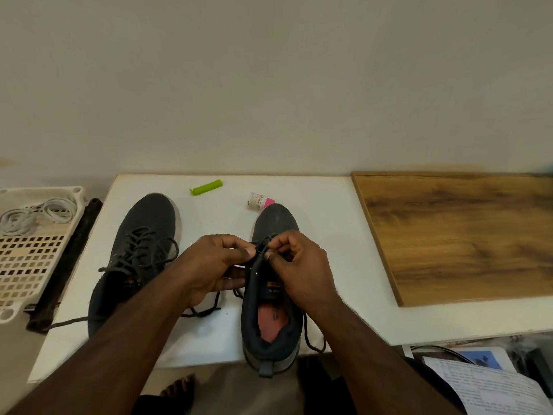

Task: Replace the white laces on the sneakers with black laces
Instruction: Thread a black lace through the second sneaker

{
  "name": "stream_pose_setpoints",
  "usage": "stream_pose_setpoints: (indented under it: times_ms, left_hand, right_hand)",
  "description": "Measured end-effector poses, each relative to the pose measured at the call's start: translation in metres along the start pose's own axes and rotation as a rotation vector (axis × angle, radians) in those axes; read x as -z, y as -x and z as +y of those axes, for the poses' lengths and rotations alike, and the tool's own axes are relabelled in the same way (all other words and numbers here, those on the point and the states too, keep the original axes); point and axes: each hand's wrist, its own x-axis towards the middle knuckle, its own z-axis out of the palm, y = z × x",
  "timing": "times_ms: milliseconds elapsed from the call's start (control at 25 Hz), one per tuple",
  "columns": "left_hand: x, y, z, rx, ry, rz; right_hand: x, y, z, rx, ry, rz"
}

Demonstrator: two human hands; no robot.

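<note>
Pinching black lace point(259, 250) on right sneaker point(270, 319): left hand point(215, 265), right hand point(299, 262).

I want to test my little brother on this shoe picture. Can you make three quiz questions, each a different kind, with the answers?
1. True or false: the left sneaker already has a black lace through it.
2. Where do the white laces lie? A) on the wooden board B) in the white plastic basket C) inside a shoe
3. Fill in: both hands pinch the black lace over the ____ sneaker.

Key
1. True. Its black lace is threaded, with loose ends on the white table.
2. B. They are in the white plastic basket on the left.
3. Right. The left hand and right hand work at the right sneaker.
</note>
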Motion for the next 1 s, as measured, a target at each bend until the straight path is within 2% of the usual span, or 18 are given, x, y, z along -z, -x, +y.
stream_pose_setpoints:
  times_ms: [160,400,480,560,640,760,920,1000]
  left_hand:
    - [-0.004,0.004,0.002,-0.054,-0.082,0.005]
    - [-0.010,-0.006,-0.005,-0.238,-0.338,0.155]
    - [-0.010,-0.007,-0.006,-0.295,-0.383,0.181]
    - [-0.010,-0.005,-0.009,-0.303,-0.328,0.160]
    - [-0.009,-0.003,-0.010,-0.296,-0.244,0.141]
    - [-0.012,0.001,-0.010,-0.293,-0.178,0.145]
    - [-0.016,0.010,-0.014,-0.367,-0.176,0.227]
    - [-0.018,0.016,-0.011,-0.433,-0.033,0.264]
  right_hand:
    - [0.000,0.000,0.000,0.011,0.017,0.017]
    - [0.001,0.000,-0.001,0.036,0.151,0.013]
    - [0.008,0.002,-0.007,0.086,0.251,0.071]
    - [0.016,0.015,-0.020,0.102,0.296,0.082]
    - [0.014,0.040,-0.035,0.070,0.302,-0.055]
    - [-0.007,0.070,-0.043,0.101,0.528,-0.228]
    - [-0.017,0.075,-0.039,0.063,0.586,-0.150]
    - [-0.015,0.075,-0.037,0.054,0.576,-0.162]
